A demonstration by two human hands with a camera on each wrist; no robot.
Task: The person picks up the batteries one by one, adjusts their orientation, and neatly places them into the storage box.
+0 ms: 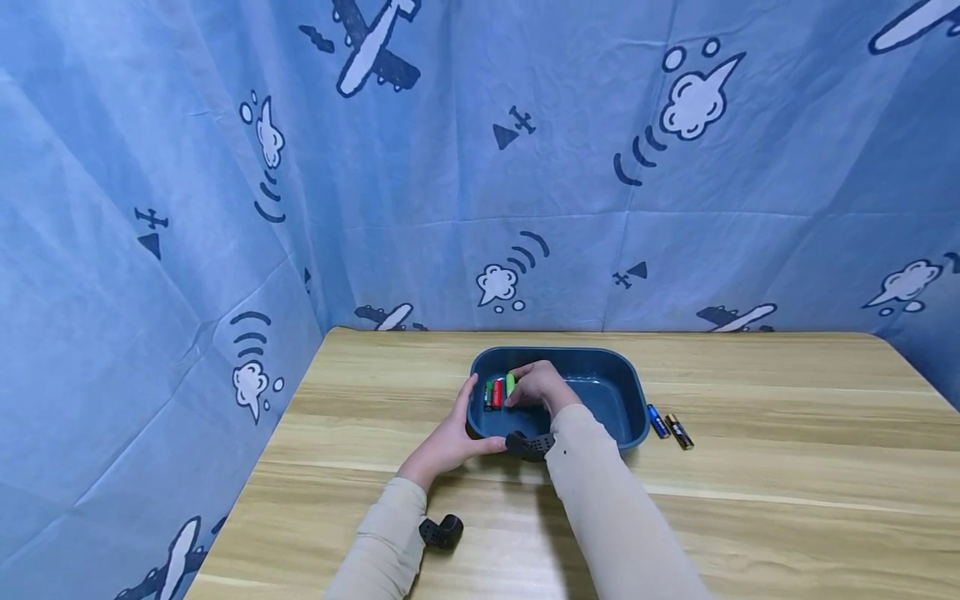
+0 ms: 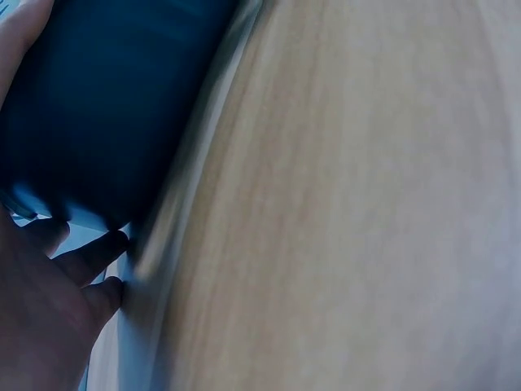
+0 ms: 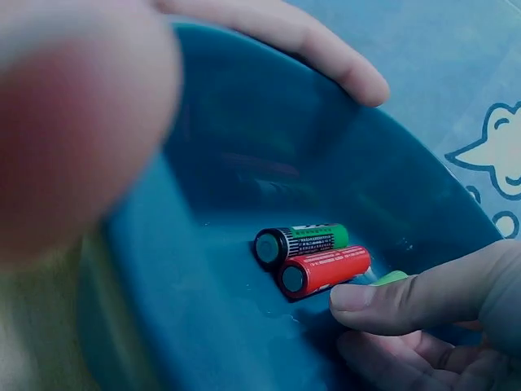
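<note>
My right hand (image 1: 542, 387) reaches into a dark blue plastic basin (image 1: 603, 404) and pinches a light green battery (image 1: 510, 383), mostly hidden behind the thumb in the right wrist view. Left of it, a red battery (image 3: 327, 271) and a green-and-black battery (image 3: 303, 243) lie side by side on the basin floor. At the basin's left end, my left hand (image 1: 450, 437) rests spread around the near corner, its thumb along the near side. In the left wrist view its fingers (image 2: 94, 254) touch the outer wall, extended rather than curled.
On the wooden table (image 1: 787, 467), just right of the basin, lie a blue battery (image 1: 658, 422) and a black-and-gold battery (image 1: 679, 432). A blue curtain (image 1: 570, 183) with printed aeroplanes hangs behind the table and along its left side. Both wrists wear black straps.
</note>
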